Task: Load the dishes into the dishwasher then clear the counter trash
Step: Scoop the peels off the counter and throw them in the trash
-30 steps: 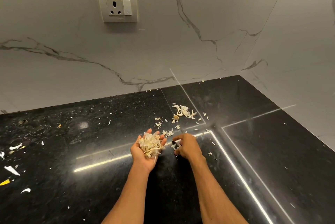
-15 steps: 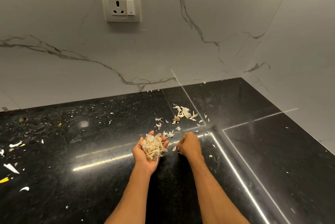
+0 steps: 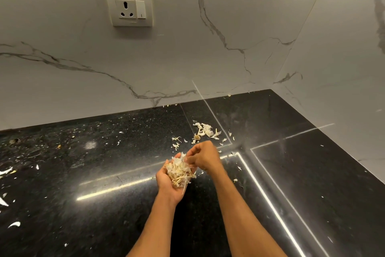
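So the right hand [image 3: 203, 157] has come up off the counter [image 3: 312, 183] since half a second ago. Back then it was down on the black stone picking at bits, and now it sits right over the left palm, just below the middle of the frame. Its fingers are curled with the tips against the peel pile [image 3: 179, 172]. Can't tell if it's still pinching a scrap or has already dropped it.

The left hand [image 3: 169, 186] hasn't really moved: palm up, fingers cupped round that heap of dry, papery peels, with a few strands poking out past the palm toward the wrist.

Looks like one more pick-and-drop round just got done, so the trash part of the job is going bit by bit. No dishes or dishwasher are in view here.

There's plenty left though. A loose cluster of peels [image 3: 205, 131] lies on the counter just above the hands, near the seam in the stone, with small flakes [image 3: 176, 142] scattered between it and the hands. More white scraps [image 3: 14, 224] sit way over at the left edge of the frame.

Behind all that is the marble wall [image 3: 239, 17], with a socket [image 3: 129, 7] in the upper left.

My guess is the heap is near what one palm can carry, and those light peels could slip off it.
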Demonstrator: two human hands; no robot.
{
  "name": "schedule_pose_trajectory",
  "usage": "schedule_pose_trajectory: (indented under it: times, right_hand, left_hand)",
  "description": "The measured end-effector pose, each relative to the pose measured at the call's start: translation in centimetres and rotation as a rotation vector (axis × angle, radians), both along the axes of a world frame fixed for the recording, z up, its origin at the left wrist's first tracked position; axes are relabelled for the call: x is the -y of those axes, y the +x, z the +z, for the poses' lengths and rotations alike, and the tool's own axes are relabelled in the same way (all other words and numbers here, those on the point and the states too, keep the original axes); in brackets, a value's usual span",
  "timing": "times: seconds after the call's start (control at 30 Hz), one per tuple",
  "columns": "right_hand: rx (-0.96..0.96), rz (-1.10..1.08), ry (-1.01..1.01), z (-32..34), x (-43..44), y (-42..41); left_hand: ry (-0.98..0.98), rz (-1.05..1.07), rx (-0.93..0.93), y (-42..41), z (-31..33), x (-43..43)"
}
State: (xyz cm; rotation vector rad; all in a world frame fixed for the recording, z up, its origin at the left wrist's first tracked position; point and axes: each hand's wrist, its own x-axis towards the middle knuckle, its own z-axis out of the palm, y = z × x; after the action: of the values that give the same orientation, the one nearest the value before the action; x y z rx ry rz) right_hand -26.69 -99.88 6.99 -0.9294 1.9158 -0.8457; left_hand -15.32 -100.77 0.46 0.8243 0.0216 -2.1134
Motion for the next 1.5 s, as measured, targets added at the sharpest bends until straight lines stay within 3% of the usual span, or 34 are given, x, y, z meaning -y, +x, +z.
schedule_pose_trajectory:
  times: [0.1, 0.4, 0.57, 1.03, 1.27, 1.5]
  right_hand:
    - [-0.206, 0.083, -0.001, 0.0, 0.0, 0.2]
    - [-0.082, -0.047, -0.099, 1.1, 1.9, -4.2]
    - [-0.322, -0.177, -0.039, -1.5, 4.4, -8.2]
    - [-0.731, 0.472, 0.288, -3.5, 11.8, -8.9]
    - [-0.712, 0.467, 0.250, -3.3, 8.9, -7.2]
    - [-0.565, 0.322, 0.234, -3.6, 5.8, -6.1]
  left_hand:
    - [-0.003, -0.018, -0.008, -0.3, -0.2, 0.1]
    - [0.025, 0.003, -0.072, -1.5, -0.1, 2.3]
    - [0.031, 0.023, -0.098, -1.3, 0.0, 4.6]
    - [0.006, 0.065, -0.114, -0.5, 0.3, 8.5]
    - [0.012, 0.070, -0.085, -0.6, 0.2, 7.7]
    - [0.004, 0.076, -0.055, 0.6, -0.4, 5.9]
